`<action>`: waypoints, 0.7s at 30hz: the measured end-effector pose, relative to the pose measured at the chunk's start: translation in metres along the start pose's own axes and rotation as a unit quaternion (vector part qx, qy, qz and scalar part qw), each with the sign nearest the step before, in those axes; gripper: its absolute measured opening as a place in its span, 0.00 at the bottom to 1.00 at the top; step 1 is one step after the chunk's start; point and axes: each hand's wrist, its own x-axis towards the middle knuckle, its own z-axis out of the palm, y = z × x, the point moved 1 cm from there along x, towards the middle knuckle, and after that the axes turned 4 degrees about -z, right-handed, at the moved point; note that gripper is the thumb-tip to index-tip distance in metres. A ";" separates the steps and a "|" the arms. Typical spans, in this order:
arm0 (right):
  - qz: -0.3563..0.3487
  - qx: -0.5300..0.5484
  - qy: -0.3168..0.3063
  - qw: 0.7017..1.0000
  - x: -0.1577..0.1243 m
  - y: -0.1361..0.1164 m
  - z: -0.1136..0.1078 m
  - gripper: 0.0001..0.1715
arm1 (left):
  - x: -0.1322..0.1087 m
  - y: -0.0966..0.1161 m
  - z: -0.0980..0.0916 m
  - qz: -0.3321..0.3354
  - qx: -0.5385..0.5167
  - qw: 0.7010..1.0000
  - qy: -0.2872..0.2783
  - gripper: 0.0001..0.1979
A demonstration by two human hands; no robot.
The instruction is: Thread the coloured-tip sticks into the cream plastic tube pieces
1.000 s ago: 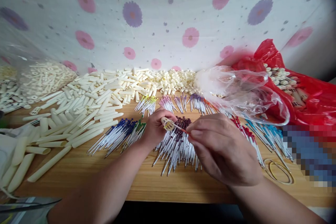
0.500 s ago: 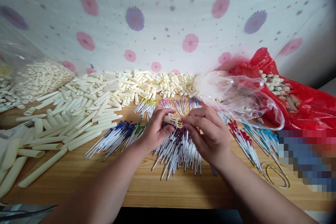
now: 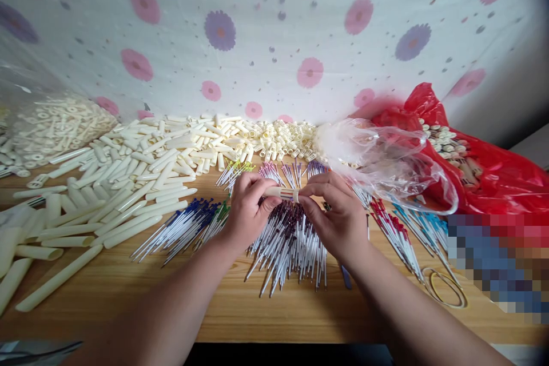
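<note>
Between my two hands, level above the table, is a cream slotted pen barrel [image 3: 286,194] with coloured strips showing in its slots. My left hand [image 3: 247,210] pinches its left part between thumb and fingers. The thumb and fingertips of my right hand [image 3: 337,214] close on its right end; whether they also hold a small part there is hidden. Right below lies a fan of white pen refills with dark purple tops [image 3: 289,246]. Blue-topped refills [image 3: 182,226] and a few green-topped ones [image 3: 219,218] lie by my left hand.
Loose cream pen tubes [image 3: 128,206] cover the left of the wooden table [image 3: 266,320]. Slotted barrels [image 3: 278,140] are heaped at the back. Right: a clear plastic bag [image 3: 377,151], a red bag [image 3: 506,166], red-topped refills [image 3: 397,231], blue-topped ones [image 3: 422,223], rubber bands [image 3: 446,287].
The barrel has turned from slanting, with its open right end showing, to nearly level. My right fingertips now cover that end. The view has shifted slightly.
</note>
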 end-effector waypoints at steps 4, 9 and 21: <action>0.102 0.065 0.032 0.992 -0.005 0.001 0.009 0.05 | 0.000 0.002 -0.001 -0.006 0.037 0.999 0.026 0.19; 0.171 0.200 0.050 0.964 -0.011 0.006 0.017 0.05 | 0.000 0.003 -0.002 -0.008 0.065 0.997 0.046 0.17; 0.210 0.017 -0.123 0.970 -0.010 0.040 -0.009 0.10 | -0.001 -0.020 0.005 -0.187 -0.175 0.967 -0.013 0.19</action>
